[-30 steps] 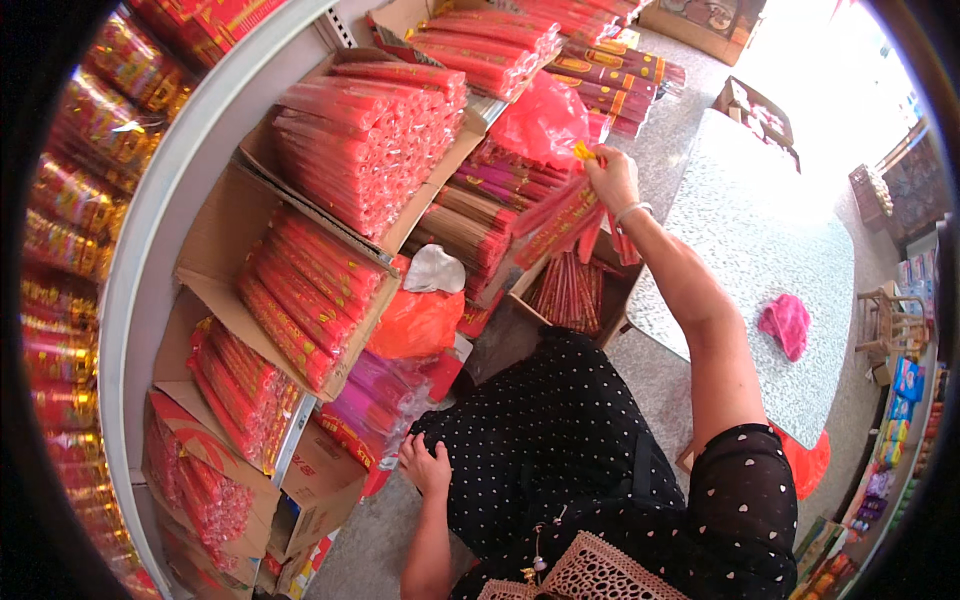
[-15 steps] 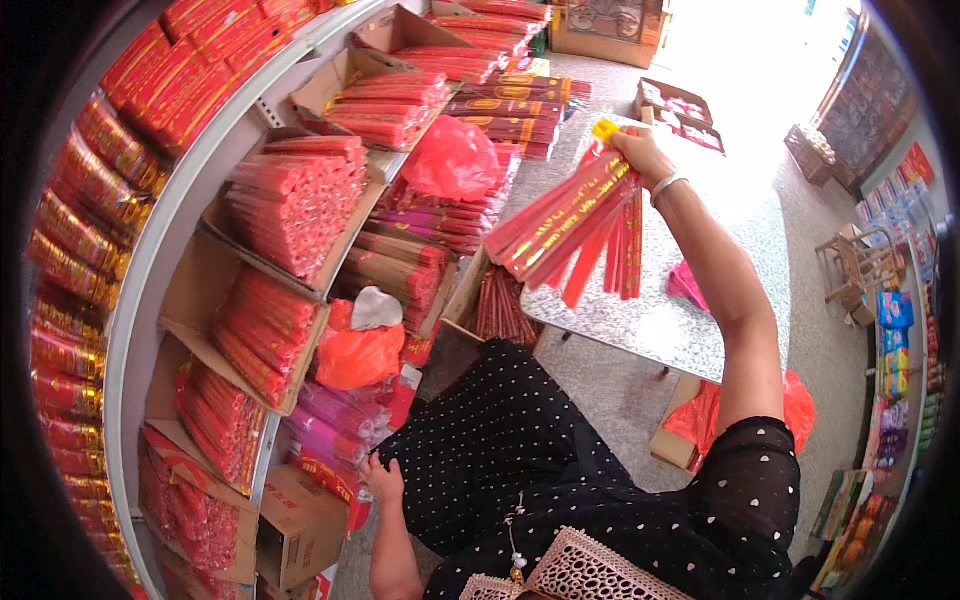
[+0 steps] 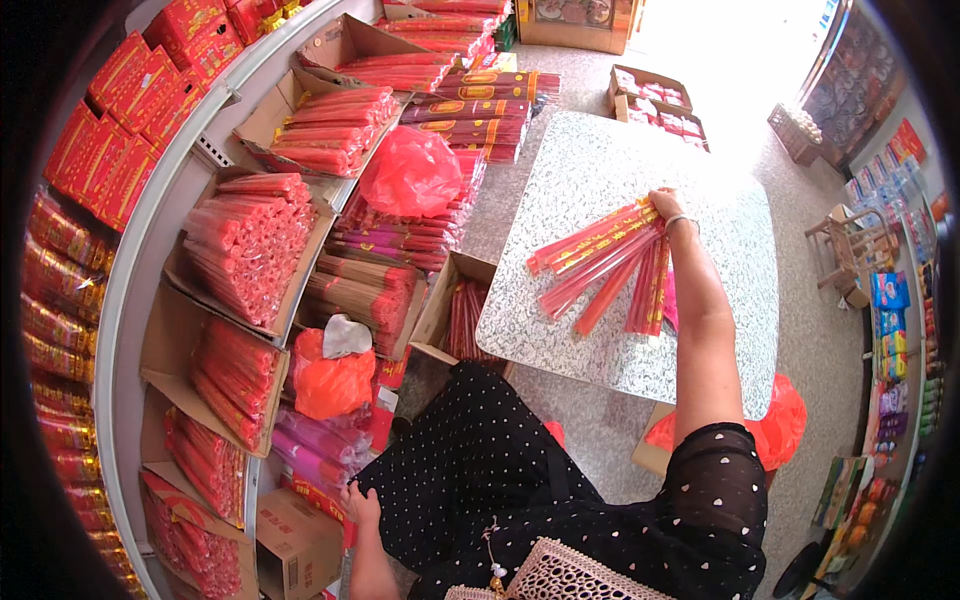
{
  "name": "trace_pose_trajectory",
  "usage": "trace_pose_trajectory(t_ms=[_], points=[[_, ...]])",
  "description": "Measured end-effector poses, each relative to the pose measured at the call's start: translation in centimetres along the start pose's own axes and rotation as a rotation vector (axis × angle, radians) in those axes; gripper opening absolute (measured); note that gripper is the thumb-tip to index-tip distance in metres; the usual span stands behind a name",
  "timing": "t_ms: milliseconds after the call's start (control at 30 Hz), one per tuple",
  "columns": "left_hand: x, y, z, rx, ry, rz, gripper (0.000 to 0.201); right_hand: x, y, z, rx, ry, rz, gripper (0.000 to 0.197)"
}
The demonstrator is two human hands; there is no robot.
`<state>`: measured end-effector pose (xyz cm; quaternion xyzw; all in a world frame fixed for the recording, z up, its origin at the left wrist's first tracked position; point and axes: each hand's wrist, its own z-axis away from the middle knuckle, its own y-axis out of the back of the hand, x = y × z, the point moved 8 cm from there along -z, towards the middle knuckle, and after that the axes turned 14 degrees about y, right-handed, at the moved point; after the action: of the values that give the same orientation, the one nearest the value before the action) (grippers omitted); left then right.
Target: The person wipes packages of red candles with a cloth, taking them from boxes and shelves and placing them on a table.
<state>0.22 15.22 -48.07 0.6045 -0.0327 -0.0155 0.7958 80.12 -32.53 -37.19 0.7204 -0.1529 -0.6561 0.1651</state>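
Red packets (image 3: pixel 607 263) fan out from the right hand (image 3: pixel 664 204), closed round their ends over the table (image 3: pixel 565 180); the half-curled left hand (image 3: pixel 363 505) meets the dress (image 3: pixel 465 455), grip unclear.

Right hand (image 3: pixel 664 204), over the surface (image 3: pixel 560 165): fingers small in view, partly hidden.
Red packets (image 3: pixel 600 268), over the surface: inner ones overlapped; contact with the surface cannot be told.
Pink cloth (image 3: pixel 671 308), on the surface: mostly covered by packets and forearm (image 3: pixel 706 330).
Left hand (image 3: pixel 362 503), well left of the surface: some fingers hidden; grip on the dotted dress (image 3: pixel 470 465) unclear.
Cardboard box (image 3: pixel 436 305), just left of the surface: near end partly behind the dress.
Orange bag (image 3: pixel 784 428), beside the surface's near right corner: partly behind the sleeve (image 3: pixel 715 480).
Gold packages (image 3: pixel 62 350), far left of the surface: cut off by the dark rim.
Shelf goods (image 3: pixel 890 310), far right of the surface: too small to identify.
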Motion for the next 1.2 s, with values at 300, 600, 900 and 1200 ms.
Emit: trace_pose_trajectory(t_ms=[300,600,900,1200], points=[[1.7,0.0,0.4,-0.031,-0.012,-0.037,0.05,3.9,2.6,0.3,0.146,-0.018,0.392,0.054],[4.3,0.6,0.3,-0.081,0.084,-0.114,0.05,-1.6,6.2,8.8,0.25,0.461,0.614,0.059],[5.2,0.5,1.8,0.074,0.03,-0.16,0.048,-2.8,6.9,26.1,0.015,0.703,0.874,0.055],[14.5,-6.6,12.1,-0.127,-0.447,0.399,0.048,-0.8,8.0,20.4,-0.146,0.321,0.931,0.032]])
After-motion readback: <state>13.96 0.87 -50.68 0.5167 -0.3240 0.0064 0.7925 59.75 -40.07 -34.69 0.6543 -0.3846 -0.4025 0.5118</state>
